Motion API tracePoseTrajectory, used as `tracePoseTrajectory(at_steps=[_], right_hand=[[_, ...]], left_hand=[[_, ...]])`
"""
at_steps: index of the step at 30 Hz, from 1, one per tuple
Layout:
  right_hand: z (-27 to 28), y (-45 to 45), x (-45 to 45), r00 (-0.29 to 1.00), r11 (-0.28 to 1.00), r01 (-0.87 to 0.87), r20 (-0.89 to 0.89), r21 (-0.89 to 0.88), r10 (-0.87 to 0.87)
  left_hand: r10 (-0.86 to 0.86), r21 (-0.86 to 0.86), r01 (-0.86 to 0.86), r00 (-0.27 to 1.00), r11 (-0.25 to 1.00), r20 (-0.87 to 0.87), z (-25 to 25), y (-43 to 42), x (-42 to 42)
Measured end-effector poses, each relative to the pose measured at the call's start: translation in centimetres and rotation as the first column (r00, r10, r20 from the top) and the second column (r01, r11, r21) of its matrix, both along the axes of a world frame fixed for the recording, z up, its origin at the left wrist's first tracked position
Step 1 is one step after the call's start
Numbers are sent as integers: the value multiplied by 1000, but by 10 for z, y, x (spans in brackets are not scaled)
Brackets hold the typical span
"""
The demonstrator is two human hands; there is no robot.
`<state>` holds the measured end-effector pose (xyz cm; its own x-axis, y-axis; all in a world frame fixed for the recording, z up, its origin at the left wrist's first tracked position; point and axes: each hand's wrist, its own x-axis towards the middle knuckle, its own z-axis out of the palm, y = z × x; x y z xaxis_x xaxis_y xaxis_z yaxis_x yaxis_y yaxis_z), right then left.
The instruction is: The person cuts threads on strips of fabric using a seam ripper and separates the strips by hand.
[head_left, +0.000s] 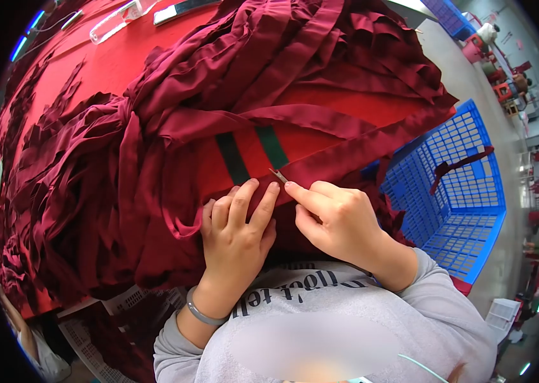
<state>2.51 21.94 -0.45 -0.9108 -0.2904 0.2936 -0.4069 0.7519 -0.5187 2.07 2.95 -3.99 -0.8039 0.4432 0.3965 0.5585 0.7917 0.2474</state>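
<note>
My left hand (236, 223) lies on a long dark red fabric strip (352, 155), fingers spread and pressing lightly near the table's front edge. Close beside it, my right hand (339, 217) is closed on a pair of thread snips (278, 175); only the pointed metal tips show past the fingers, above the strip. Just beyond the fingertips, two dark green bands (233, 158) cross the red tabletop (250, 150). Heaped dark red strips (263, 57) surround this spot on the far side and the left.
At the right stands a blue plastic basket (473, 198) with a strip over its grid wall. A clear bottle (115, 24) and a phone-like slab (183, 9) lie at the far edge. Another person's arm (19, 325) shows at the lower left.
</note>
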Motion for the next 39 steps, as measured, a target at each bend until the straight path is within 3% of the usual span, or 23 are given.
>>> tracePoseTrajectory(at_steps=[11,17,22,26,30,39], right_hand=[[1,-1,10,999,996,1,45,84,-5],[-4,-5,7,999,999,18,25,45,-19],[-8,-9,-5,981,985,169,-84,-45,-172],[2,-4,3,999,996,47,7,-79,-47],[5,-6,12,997,999,-45,57,14,44],[4,-17,11,999,998,-3,36,64,1]], left_hand=[[7,-21,-7,1000,1000,-17,-1,0,1],[35,-33,-34,999,999,24,-5,0,3],[0,-11,0,1000,1000,-2,-1,-1,2],[4,91,-12,996,996,87,0,-1,4],[-48,144,34,994,989,94,-3,-7,4],[-1,73,-1,999,997,37,-5,-4,4]])
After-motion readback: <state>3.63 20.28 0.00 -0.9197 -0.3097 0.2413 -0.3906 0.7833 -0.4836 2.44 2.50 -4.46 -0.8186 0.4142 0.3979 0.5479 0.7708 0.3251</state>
